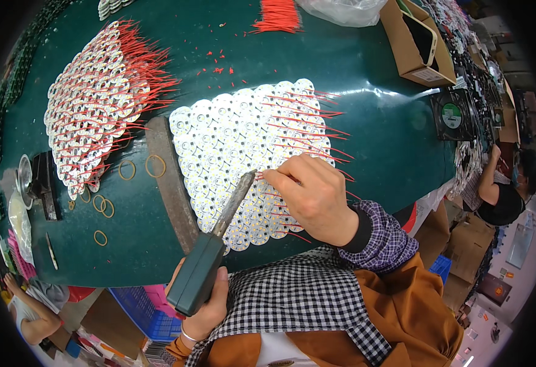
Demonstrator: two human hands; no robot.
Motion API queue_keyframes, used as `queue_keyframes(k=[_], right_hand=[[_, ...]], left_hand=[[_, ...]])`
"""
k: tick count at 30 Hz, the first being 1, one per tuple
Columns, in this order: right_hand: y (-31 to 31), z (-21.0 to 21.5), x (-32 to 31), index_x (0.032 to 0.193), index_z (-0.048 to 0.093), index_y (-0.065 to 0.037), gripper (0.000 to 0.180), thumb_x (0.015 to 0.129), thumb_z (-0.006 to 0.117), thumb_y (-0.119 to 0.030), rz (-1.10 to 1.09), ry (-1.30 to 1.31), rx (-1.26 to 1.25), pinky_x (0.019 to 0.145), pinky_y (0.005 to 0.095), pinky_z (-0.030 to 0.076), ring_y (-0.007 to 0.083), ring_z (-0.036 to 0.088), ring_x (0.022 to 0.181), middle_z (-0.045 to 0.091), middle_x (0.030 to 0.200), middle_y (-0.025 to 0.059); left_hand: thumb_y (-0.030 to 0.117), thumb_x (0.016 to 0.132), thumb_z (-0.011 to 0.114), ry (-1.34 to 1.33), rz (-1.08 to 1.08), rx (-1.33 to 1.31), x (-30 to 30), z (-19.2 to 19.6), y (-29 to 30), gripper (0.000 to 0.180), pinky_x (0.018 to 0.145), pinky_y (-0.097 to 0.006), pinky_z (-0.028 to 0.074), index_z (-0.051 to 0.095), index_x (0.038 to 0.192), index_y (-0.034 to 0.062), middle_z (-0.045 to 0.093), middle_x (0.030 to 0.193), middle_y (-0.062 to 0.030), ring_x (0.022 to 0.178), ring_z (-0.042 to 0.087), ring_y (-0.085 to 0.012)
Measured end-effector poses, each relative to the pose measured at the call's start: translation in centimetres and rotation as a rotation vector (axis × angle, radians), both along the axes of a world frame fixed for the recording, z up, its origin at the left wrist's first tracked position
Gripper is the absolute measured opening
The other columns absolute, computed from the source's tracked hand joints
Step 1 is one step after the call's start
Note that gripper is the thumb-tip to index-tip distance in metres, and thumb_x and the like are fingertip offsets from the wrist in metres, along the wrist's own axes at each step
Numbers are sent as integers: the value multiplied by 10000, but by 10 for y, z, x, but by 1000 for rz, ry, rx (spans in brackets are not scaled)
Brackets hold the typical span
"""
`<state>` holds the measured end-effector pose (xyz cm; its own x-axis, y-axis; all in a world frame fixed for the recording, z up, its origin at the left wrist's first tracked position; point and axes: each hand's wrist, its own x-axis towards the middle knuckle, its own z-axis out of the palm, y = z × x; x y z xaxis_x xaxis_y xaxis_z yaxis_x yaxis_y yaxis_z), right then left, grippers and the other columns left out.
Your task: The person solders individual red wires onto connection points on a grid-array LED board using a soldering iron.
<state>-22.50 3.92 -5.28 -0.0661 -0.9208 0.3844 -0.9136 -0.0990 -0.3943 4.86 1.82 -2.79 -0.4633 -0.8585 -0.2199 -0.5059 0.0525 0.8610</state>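
My left hand (211, 303) is wrapped round the dark green handle of a soldering iron (199, 274), its metal barrel slanting up and to the right. The iron's tip rests at or just over a panel of round white LED boards (219, 147) lying in front of me. Close to that tip, my right hand (317, 199) pinches a thin red wire (259, 175) between thumb and forefinger. Several red wires (317, 131) stick out along the panel's right side. Whether the wire end touches its board is too small to tell.
A flat metal bar (173, 183) lies against the panel's left edge. Farther left is a pile of wired LED panels (93, 110), with rubber bands (155, 166) nearby. A red wire bundle (279, 15), cardboard box (424, 52) and fan (451, 115) lie beyond. Other people sit at both sides.
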Motion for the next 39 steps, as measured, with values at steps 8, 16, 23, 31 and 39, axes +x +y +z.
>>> queue_keyframes(k=[8, 16, 23, 31, 39], right_hand=[[-4, 14, -3, 938, 739, -39, 221, 724, 722, 16, -5, -44, -40, 609, 333, 502, 207, 631, 708, 625, 801, 48], [-4, 4, -8, 926, 733, -35, 202, 730, 723, 10, -37, -5, -14, 607, 332, 503, 202, 631, 703, 631, 806, 50], [-3, -2, -8, 932, 692, -49, 177, 757, 664, -57, -42, 6, -26, 634, 338, 473, 199, 615, 752, 575, 803, 35], [-4, 0, -8, 894, 676, -32, 153, 743, 672, -59, -43, 39, -9, 637, 331, 486, 194, 608, 748, 563, 805, 42], [-6, 5, -6, 906, 696, -19, 196, 712, 686, 2, -40, 33, 11, 613, 330, 507, 203, 617, 723, 586, 806, 54]], left_hand=[[-4, 905, 728, 149, 81, -47, 1, -7, 6, 319, 662, -247, 495, 665, 1217, -22, 697, 1047, -87, 739, 610, -102], [68, 921, 738, 22, -12, 98, -11, 12, -10, 339, 886, -336, 527, 665, 1243, -10, 700, 1145, -117, 1011, 665, -198], [87, 914, 753, 11, -6, 145, -17, 12, -14, 323, 867, -332, 531, 678, 1213, -10, 706, 1085, -102, 971, 671, -189], [74, 904, 760, 13, -18, 88, -16, 10, -15, 309, 797, -317, 531, 683, 1189, -17, 700, 1010, -81, 890, 658, -165], [28, 909, 741, 134, 100, 165, 5, -10, 1, 316, 713, -280, 529, 668, 1214, -17, 695, 1033, -82, 852, 640, -135]])
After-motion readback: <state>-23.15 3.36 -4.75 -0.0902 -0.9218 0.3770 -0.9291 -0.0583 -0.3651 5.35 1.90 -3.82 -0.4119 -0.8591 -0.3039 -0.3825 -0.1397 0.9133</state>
